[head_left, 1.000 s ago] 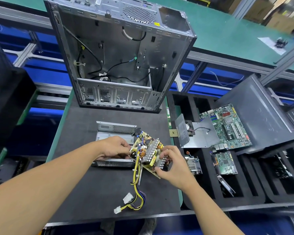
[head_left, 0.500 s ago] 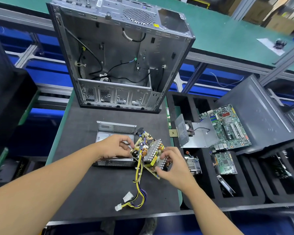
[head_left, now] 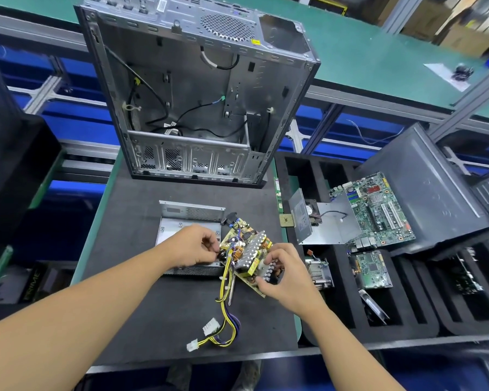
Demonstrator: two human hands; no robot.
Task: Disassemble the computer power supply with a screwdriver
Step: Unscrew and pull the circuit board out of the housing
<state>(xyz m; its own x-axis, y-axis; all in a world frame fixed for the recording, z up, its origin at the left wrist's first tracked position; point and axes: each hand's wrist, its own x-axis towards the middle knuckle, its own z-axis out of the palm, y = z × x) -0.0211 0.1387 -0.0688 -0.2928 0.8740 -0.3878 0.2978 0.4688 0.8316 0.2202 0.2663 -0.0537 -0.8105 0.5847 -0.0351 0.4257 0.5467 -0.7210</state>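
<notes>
"While your right hand curls round the near corner of the circuit board, thumb at its edge and fingers over the finned heatsink, your left hand pinches the board's left edge, just where the yellow and black cable bundle leaves it. Neither hand holds the screwdriver."

"Agreed. You have the board tilted and raised clear of the metal housing, which lies open on the dark mat beneath your left hand. So the casing screws and the board screws look done to me."

"Your cover plate with its fan lies across the foam tray at your right, touching a motherboard. That part of your job I would call finished."

"What is left for you seems small. The cable bundle trails toward you over the mat and ends in white connectors, and a black part sits at the board's far end by the housing wall. Whether either one ties the board to the housing, I cannot tell from here."

"If they do, you free them. After that you only have to set the board and housing down apart, I'd judge. The stripped computer chassis stands at the mat's far edge, well apart from your hands."
</notes>
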